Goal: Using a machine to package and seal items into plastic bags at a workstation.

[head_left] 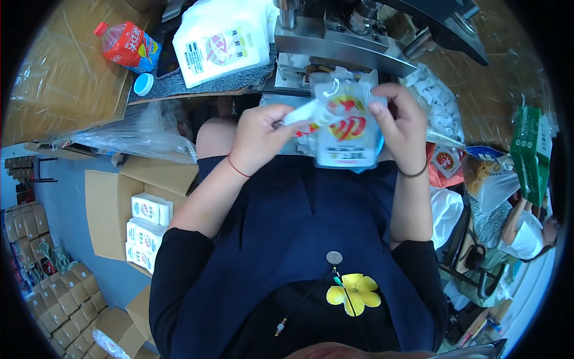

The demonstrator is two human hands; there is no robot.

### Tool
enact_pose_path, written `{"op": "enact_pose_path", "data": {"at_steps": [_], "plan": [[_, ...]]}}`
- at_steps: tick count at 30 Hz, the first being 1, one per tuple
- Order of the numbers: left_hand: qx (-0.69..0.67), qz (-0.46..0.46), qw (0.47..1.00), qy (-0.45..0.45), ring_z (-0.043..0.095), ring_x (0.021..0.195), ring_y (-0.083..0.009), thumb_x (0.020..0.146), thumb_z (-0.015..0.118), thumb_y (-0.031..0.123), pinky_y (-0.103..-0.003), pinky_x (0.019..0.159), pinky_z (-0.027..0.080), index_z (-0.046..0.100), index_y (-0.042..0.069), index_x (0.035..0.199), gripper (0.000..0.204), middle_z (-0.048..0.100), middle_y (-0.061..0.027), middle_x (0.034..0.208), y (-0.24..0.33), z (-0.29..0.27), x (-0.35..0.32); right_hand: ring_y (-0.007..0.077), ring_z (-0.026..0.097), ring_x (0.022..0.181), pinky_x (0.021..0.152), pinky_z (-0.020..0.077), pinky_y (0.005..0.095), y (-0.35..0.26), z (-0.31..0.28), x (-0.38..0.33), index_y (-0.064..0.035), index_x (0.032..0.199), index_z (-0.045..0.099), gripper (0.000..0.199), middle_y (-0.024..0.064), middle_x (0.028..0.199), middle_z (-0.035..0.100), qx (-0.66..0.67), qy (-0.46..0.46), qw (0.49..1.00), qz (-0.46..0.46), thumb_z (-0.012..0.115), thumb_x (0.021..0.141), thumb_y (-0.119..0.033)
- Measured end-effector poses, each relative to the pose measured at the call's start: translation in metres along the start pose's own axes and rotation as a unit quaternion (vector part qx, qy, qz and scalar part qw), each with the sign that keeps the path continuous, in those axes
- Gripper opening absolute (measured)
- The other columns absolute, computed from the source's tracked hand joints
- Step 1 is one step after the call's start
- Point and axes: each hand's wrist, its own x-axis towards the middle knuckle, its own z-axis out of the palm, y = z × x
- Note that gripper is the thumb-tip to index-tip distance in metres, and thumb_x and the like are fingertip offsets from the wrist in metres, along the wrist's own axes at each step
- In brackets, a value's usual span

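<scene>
A pouch [345,128] sits between both hands, below the machine [359,30]; a bottle [127,46] lies far left on the tabletop [60,78]

A red soft-drink bottle [127,46] lies on its side at my upper left, a blue cap [143,84] just below it. A stack of white pouches [222,40] rests on a grey mat [206,84]. An open cardboard box [128,206] at my left holds white packs [146,230]. A yellow flower [353,291] is pinned to my navy apron [287,239]. At my right, another person holds a green carton [529,152].

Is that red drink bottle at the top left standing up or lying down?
Lying down: the red drink bottle rests on its side on the cardboard, cap pointing to the upper left.
</scene>
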Motion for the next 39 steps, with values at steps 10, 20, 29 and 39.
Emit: {"op": "enact_pose_path", "data": {"at_steps": [10, 20, 29, 39], "plan": [[-0.324, -0.147, 0.911, -0.209, 0.066, 0.091, -0.0099, 0.099, 0.064, 0.022, -0.027, 0.084, 0.053, 0.067, -0.003, 0.116, 0.030, 0.072, -0.0070, 0.104, 0.013, 0.055, -0.005, 0.0301, 0.064, 0.089, 0.080, 0.0495, 0.0369, -0.007, -0.025, 0.010, -0.0003, 0.098, 0.066, 0.024, 0.0149, 0.094, 0.066, -0.132, -0.159, 0.976, -0.062, 0.054, 0.100, -0.022], [-0.416, -0.215, 0.869, -0.163, 0.070, 0.101, -0.0226, 0.088, 0.068, -0.002, -0.036, 0.092, 0.056, 0.063, -0.006, 0.119, 0.032, 0.070, -0.0178, 0.116, -0.001, 0.028, 0.050, 0.0412, 0.062, 0.098, 0.082, 0.0513, 0.0466, 0.092, -0.089, 0.011, -0.0112, 0.114, 0.064, 0.025, 0.0186, 0.111, 0.061, -0.482, -0.078, 0.868, 0.094, 0.062, 0.089, -0.015], [0.219, 0.188, 0.901, 0.323, 0.053, 0.123, -0.0400, 0.087, 0.074, 0.028, -0.049, 0.099, 0.046, 0.047, -0.001, 0.132, 0.060, 0.050, -0.0254, 0.133, -0.033, -0.041, 0.078, 0.0420, 0.062, 0.092, 0.081, 0.0512, 0.0454, 0.120, -0.099, -0.013, -0.0034, 0.112, 0.062, 0.024, 0.0206, 0.106, 0.059, -0.399, 0.006, 0.917, -0.012, 0.062, 0.090, -0.013], [0.364, 0.176, 0.895, 0.191, 0.068, 0.100, -0.0306, 0.091, 0.056, 0.004, -0.038, 0.088, 0.053, 0.065, 0.002, 0.120, 0.030, 0.070, -0.0189, 0.106, -0.044, -0.064, 0.014, 0.0367, 0.062, 0.091, 0.080, 0.0495, 0.0384, 0.034, -0.041, -0.015, -0.0018, 0.106, 0.061, 0.015, 0.0178, 0.100, 0.063, -0.250, 0.036, 0.967, -0.040, 0.053, 0.098, -0.011]]}}
